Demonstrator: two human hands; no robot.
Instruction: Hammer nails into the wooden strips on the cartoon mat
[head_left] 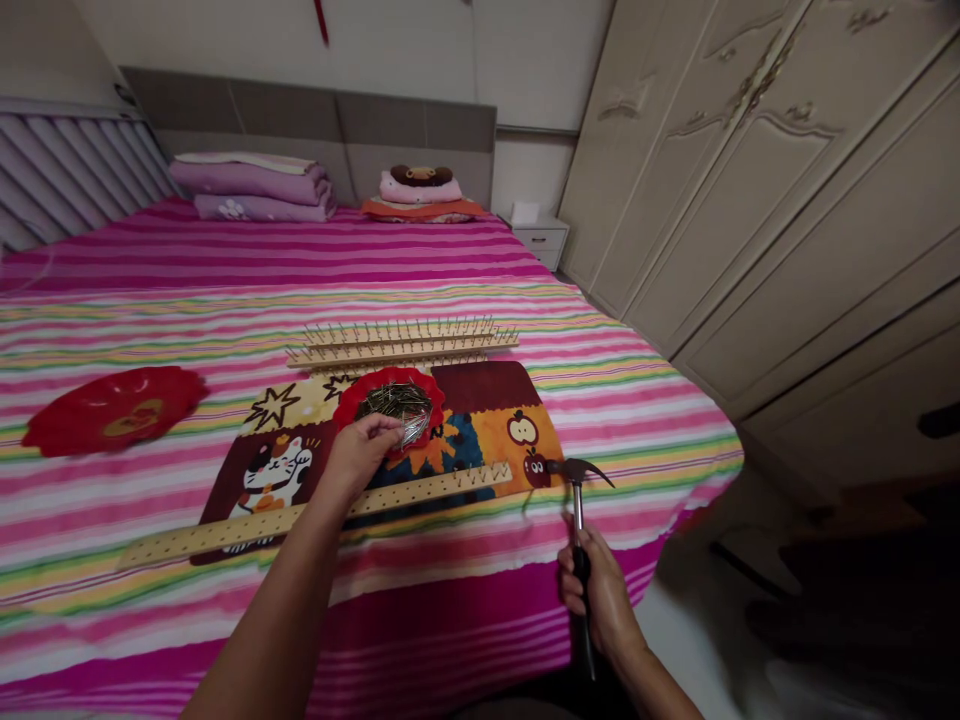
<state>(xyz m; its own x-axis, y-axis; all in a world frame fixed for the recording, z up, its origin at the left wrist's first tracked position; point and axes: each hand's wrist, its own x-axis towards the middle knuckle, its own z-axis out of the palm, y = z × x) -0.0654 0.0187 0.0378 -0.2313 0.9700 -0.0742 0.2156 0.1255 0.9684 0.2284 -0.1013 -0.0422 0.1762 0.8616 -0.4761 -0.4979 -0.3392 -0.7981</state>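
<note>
The right hand (600, 600) is closed firmly around the black grip of a claw hammer (578, 510), fingers wrapped fully about it. The hammer stands nearly upright with a slight lean, its steel shaft rising away from the hand. The head sits crosswise on top, with the striking face pointing left and the curved claw pointing right, toward the edge of the bed. The head hangs just beyond the right end of a long wooden strip (315, 518), whose long axis runs across the bed and rises slightly to the right. The strip has a row of holes along it, and a short run of upright nails (480, 477) stands near that end.

The left forearm reaches in from the bottom edge, with the left hand (365, 452) held palm down above the strip and its fingers drawn together. Their tips (397, 427) are at the rim of a red scalloped dish (420, 378) heaped with loose steel nails (394, 402). The light is dim, so whether a nail is pinched there is hard to say.

Beyond the dish, two more wooden strips (401, 345) lie side by side, bristling with nails. Everything rests on a patchwork mat (487, 385) over a pink striped bedspread (300, 290), with a second red dish (112, 410) off to the left.
</note>
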